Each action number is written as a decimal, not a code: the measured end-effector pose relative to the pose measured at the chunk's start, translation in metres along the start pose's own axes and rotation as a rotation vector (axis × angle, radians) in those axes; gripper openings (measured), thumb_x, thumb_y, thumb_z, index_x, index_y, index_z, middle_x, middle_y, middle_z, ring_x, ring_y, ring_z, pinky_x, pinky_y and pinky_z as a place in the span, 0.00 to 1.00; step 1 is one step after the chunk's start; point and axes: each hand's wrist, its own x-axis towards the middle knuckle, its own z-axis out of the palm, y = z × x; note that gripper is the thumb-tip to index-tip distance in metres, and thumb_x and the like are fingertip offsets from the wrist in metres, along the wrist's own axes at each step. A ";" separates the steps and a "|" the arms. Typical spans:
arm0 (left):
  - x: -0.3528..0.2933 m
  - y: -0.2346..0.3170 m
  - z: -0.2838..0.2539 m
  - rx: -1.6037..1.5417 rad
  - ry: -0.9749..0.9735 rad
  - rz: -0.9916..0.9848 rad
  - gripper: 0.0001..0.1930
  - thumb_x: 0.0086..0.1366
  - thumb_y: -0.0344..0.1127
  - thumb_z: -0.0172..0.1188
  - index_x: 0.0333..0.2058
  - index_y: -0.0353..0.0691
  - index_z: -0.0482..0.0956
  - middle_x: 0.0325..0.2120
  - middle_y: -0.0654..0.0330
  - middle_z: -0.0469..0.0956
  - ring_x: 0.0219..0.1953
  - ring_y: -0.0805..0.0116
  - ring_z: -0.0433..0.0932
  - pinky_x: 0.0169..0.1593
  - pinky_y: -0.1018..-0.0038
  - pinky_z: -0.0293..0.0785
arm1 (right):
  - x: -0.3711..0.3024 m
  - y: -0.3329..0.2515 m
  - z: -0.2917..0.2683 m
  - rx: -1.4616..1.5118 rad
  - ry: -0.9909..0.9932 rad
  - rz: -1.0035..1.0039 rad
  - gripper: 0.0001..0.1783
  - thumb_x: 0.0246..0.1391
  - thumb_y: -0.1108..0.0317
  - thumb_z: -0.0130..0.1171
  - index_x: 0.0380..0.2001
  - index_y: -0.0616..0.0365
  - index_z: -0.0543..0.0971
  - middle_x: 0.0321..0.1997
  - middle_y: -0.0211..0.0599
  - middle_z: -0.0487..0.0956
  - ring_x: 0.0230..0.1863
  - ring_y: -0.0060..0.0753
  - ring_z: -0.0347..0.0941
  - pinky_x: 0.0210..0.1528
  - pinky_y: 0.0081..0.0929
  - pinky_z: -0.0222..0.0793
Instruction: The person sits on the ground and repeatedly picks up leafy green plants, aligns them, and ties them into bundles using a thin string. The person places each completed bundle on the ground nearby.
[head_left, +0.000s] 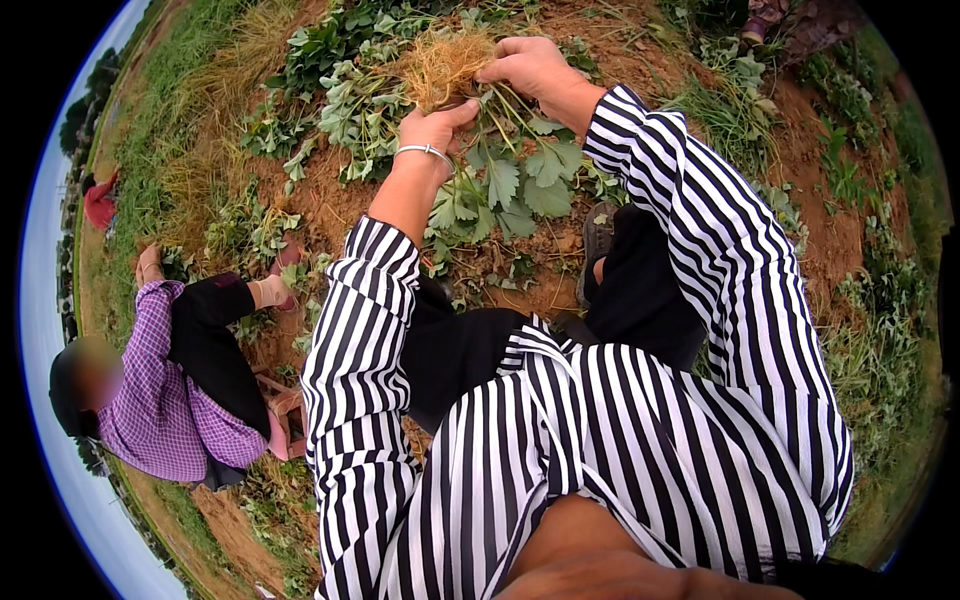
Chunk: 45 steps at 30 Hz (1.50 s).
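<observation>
A bundle of leafy seedlings is held up in front of me, its toothed green leaves hanging down toward my feet. Its tangle of pale brown fibrous roots points away from me. My left hand, with a silver bangle on the wrist, is closed around the bundle just below the roots. From the other side, my right hand pinches the bundle at the edge of the roots, fingertips partly hidden. More cut or pulled leafy plants lie on the ground just beyond and to the left of my hands.
Reddish soil with scattered plants and dry grass surrounds me. At left, a person in a purple checked shirt sits on a low wooden stool. Farther off is a person in red. My dark shoe rests below the leaves.
</observation>
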 end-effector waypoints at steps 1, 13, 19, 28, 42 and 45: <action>-0.001 0.001 0.002 0.005 0.010 0.015 0.12 0.50 0.30 0.62 0.34 0.34 0.73 0.25 0.63 0.74 0.23 0.76 0.70 0.17 0.85 0.55 | -0.001 -0.002 0.000 0.003 0.003 0.026 0.10 0.38 0.70 0.62 0.27 0.61 0.76 0.18 0.25 0.71 0.15 0.14 0.58 0.17 0.17 0.51; 0.007 -0.001 -0.003 -0.089 -0.048 -0.088 0.11 0.53 0.31 0.59 0.34 0.35 0.70 0.25 0.61 0.74 0.21 0.75 0.72 0.15 0.83 0.54 | 0.004 0.012 -0.002 0.021 0.014 0.047 0.08 0.39 0.70 0.62 0.25 0.60 0.75 0.17 0.25 0.71 0.13 0.12 0.56 0.15 0.15 0.48; 0.003 0.000 -0.003 -0.010 0.025 0.010 0.13 0.47 0.31 0.63 0.33 0.36 0.74 0.24 0.61 0.76 0.19 0.75 0.73 0.16 0.84 0.54 | 0.002 0.009 0.004 -0.015 -0.085 0.064 0.06 0.39 0.70 0.61 0.23 0.58 0.75 0.17 0.24 0.72 0.13 0.12 0.56 0.14 0.14 0.46; -0.006 0.009 0.002 0.046 -0.008 -0.010 0.10 0.48 0.28 0.61 0.32 0.34 0.75 0.24 0.60 0.76 0.17 0.76 0.71 0.15 0.84 0.54 | 0.012 0.022 0.002 -0.238 -0.106 -0.064 0.12 0.36 0.69 0.61 0.29 0.59 0.77 0.21 0.27 0.75 0.18 0.19 0.65 0.19 0.19 0.58; 0.025 -0.004 -0.014 0.276 0.058 -0.005 0.04 0.47 0.29 0.59 0.22 0.34 0.77 0.10 0.72 0.60 0.10 0.82 0.51 0.14 0.81 0.43 | 0.016 0.021 -0.014 -1.480 -0.030 -0.605 0.20 0.38 0.57 0.61 0.39 0.44 0.73 0.30 0.25 0.76 0.38 0.31 0.68 0.44 0.31 0.57; 0.009 0.009 -0.019 0.277 0.032 -0.040 0.04 0.47 0.29 0.59 0.20 0.36 0.75 0.09 0.72 0.60 0.09 0.81 0.51 0.14 0.81 0.43 | 0.025 0.026 -0.045 -1.426 0.067 -0.616 0.09 0.35 0.63 0.58 0.25 0.51 0.77 0.24 0.35 0.77 0.35 0.33 0.70 0.38 0.33 0.62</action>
